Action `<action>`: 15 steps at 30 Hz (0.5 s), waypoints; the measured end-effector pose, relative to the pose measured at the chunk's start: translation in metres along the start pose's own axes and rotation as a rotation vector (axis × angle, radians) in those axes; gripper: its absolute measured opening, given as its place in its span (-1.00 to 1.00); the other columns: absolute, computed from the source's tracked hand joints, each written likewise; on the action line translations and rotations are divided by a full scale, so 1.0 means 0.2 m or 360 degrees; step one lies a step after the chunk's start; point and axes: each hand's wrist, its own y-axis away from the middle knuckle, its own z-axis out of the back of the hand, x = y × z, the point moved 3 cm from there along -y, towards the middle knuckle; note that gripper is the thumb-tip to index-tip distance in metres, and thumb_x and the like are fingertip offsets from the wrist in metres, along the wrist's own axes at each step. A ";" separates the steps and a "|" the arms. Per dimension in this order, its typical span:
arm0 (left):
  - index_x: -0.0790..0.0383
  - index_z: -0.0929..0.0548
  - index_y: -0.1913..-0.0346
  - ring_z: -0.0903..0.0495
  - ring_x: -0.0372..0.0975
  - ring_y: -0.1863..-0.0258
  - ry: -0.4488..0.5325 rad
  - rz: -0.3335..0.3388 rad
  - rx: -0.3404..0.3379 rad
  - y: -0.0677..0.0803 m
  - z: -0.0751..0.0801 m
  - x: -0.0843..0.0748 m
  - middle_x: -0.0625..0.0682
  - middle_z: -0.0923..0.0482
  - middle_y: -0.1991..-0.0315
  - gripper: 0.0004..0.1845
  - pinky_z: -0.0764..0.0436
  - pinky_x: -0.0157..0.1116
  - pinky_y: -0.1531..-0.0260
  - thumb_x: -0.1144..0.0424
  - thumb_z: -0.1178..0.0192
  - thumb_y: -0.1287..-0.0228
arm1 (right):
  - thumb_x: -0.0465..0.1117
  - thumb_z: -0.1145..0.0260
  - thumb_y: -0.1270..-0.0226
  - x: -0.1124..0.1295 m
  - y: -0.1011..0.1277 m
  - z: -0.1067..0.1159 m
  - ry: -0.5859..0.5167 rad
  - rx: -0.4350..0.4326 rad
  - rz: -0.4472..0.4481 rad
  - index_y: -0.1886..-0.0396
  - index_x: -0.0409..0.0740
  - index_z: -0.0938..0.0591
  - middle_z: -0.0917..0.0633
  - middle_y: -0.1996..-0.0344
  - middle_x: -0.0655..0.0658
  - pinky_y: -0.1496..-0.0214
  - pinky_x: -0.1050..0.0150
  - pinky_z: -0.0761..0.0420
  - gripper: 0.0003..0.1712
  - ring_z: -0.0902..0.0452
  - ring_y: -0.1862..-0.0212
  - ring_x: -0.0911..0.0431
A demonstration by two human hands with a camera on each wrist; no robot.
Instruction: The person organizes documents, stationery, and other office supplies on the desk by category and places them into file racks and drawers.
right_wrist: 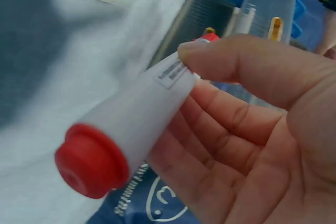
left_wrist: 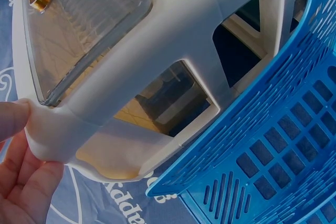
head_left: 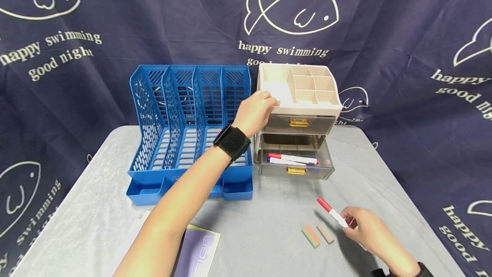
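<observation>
My left hand (head_left: pixel 255 112) grips the front left corner of a white desktop drawer organizer (head_left: pixel 307 109). In the left wrist view, the thumb and fingers pinch the rounded corner of its white frame (left_wrist: pixel 58 129). The lower clear grey drawer (head_left: pixel 319 173) is pulled out; inside lie a red-capped marker (head_left: pixel 300 159) and a blue-capped one (head_left: pixel 286 162). The upper drawer (head_left: pixel 313 125) is closed. Low on the right, my right hand (head_left: pixel 367 228) pinches a white marker with a red cap (head_left: pixel 333 213) above the table, its red end plug (right_wrist: pixel 92 161) facing the wrist camera.
A blue file rack (head_left: pixel 188 174) with several slots stands left of the organizer. Two small eraser-like blocks, one orange and green (head_left: pixel 311 236) and one beige (head_left: pixel 325 233), lie near my right hand. A purple notebook (head_left: pixel 197 251) lies partly under my left forearm. A fish-print curtain (head_left: pixel 215 16) hangs behind.
</observation>
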 end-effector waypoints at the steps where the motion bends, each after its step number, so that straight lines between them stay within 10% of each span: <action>1: 0.16 -0.70 0.06 -0.56 -0.18 0.11 -0.0001 0.0002 -0.0001 0.00 0.00 0.00 0.00 -0.62 0.17 -0.78 -0.58 -0.31 0.13 0.36 -0.13 -0.31 | -0.43 -0.42 0.26 0.01 -0.01 0.01 0.0005 -0.0017 0.0031 0.52 -0.06 -0.56 -0.52 0.64 0.18 0.56 0.40 -0.39 -0.72 -0.35 0.56 0.42; 15: 0.17 -0.69 0.06 -0.56 -0.17 0.11 0.0016 0.0012 0.0011 0.00 0.00 0.00 0.02 -0.62 0.17 -0.78 -0.58 -0.31 0.13 0.36 -0.12 -0.32 | -0.47 -0.40 0.20 0.19 -0.12 0.11 0.0081 -0.0098 0.0276 0.48 -0.01 -0.60 -0.51 0.57 0.27 0.49 0.37 -0.44 -0.69 -0.36 0.50 0.43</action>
